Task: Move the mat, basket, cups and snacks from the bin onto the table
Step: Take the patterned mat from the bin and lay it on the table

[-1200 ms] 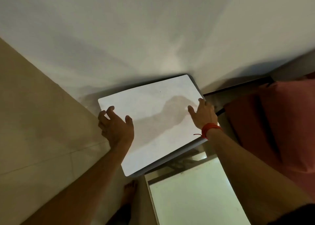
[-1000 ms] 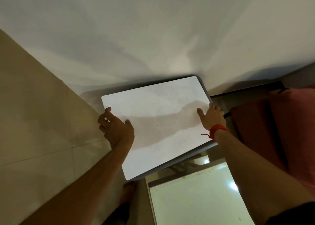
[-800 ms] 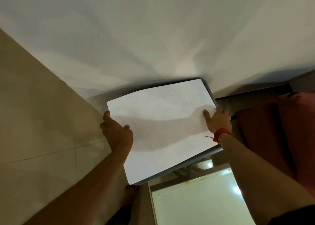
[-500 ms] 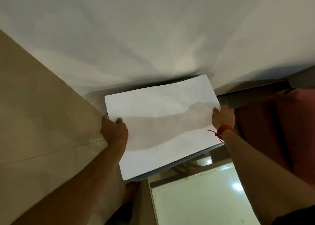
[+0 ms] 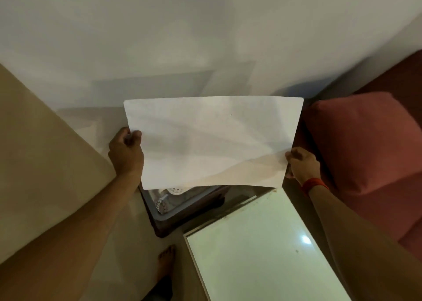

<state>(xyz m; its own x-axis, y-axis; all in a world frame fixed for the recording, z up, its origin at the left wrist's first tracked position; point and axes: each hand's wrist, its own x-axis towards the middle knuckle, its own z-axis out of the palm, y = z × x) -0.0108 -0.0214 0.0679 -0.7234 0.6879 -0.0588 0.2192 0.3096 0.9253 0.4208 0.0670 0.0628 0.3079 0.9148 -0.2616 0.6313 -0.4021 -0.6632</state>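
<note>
A thin white mat [image 5: 212, 141] hangs in the air above the bin, held flat between both hands and slightly bowed. My left hand [image 5: 125, 150] pinches its left edge and my right hand [image 5: 300, 162], with a red wristband, pinches its near right corner. Under the mat's near edge the grey bin [image 5: 182, 211] stands on the floor. A dotted white cup [image 5: 174, 190] and a patterned packet [image 5: 162, 203] show inside it. The rest of the bin's contents is hidden by the mat. The glossy white table [image 5: 262, 250] lies to the lower right, next to the bin.
A red cushion [image 5: 365, 154] on a red sofa fills the right side, close to my right arm. A white wall rises behind the bin. A beige surface [image 5: 41, 163] runs along the left. A bare foot [image 5: 165, 262] stands on the floor by the table's corner.
Both hands have closed on the mat's edges and lifted it off the bin. The bin's near rim and some of its contents now show below the mat.
</note>
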